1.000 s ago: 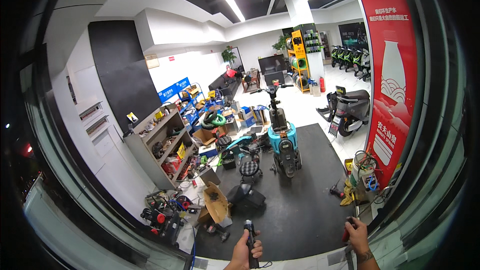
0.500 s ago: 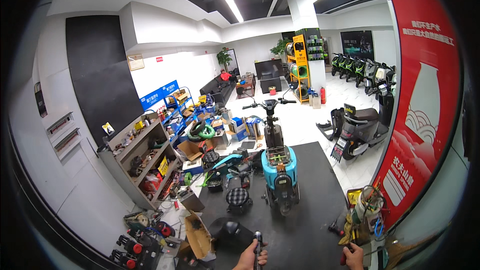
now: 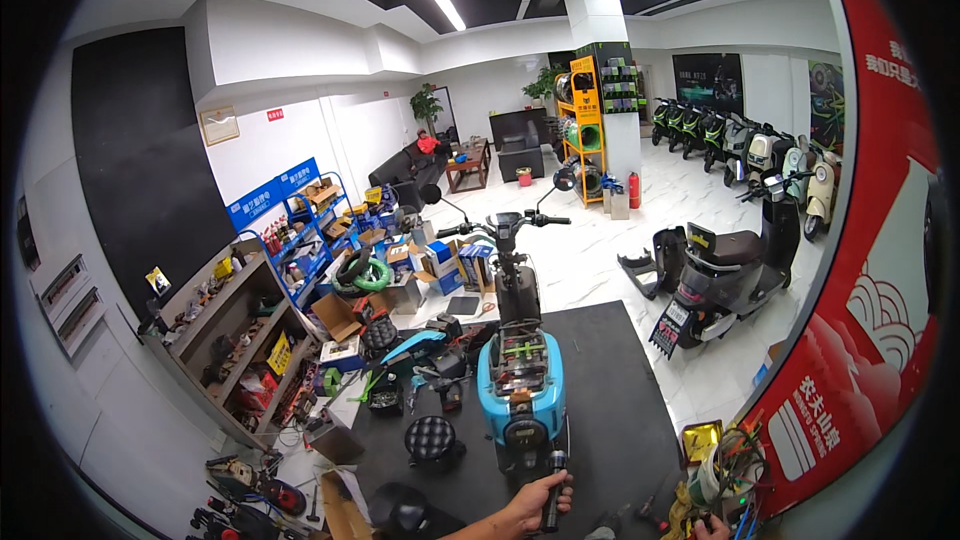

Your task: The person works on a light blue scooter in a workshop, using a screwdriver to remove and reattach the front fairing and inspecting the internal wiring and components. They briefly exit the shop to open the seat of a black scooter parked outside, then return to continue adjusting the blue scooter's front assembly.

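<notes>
Head view: left hand (image 3: pixel 538 502) grips flashlight (image 3: pixel 551 513); white bucket (image 3: pixel 705 481) holds tangled cables (image 3: pixel 745 455).

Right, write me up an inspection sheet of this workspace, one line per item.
Surface: dark mat over pale floor.
Job's things: black flashlight, in hand; turquoise scooter, upright on the mat, its upper rear uncovered.
Clutter: boxes and a loose turquoise panel left of the scooter; round stool on the mat.
Hands: left hand grips the flashlight; right hand is cut off by the lower edge, grip unclear.
Cables: tangled wires at lower right.
Surroundings: grey shelf left, red banner right, row of scooters further back.
</notes>
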A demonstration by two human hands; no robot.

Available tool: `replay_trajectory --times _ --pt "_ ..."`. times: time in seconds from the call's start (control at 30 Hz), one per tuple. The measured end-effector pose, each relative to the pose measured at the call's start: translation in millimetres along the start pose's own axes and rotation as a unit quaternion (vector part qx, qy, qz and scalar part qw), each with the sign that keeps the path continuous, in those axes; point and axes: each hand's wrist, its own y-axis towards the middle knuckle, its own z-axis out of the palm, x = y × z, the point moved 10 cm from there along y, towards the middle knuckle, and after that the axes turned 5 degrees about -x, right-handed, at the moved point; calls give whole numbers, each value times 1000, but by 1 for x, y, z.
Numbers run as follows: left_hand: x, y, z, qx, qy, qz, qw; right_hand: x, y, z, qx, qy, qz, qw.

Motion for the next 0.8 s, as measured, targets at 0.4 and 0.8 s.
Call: replay_trajectory --times 0.4,0.8 --pt "-223 142 39 -196 84 266 940 124 357 151 194 -44 -105 974" --pt "-348 343 33 -257 153 121 947 236 542 357 302 63 -59 950"
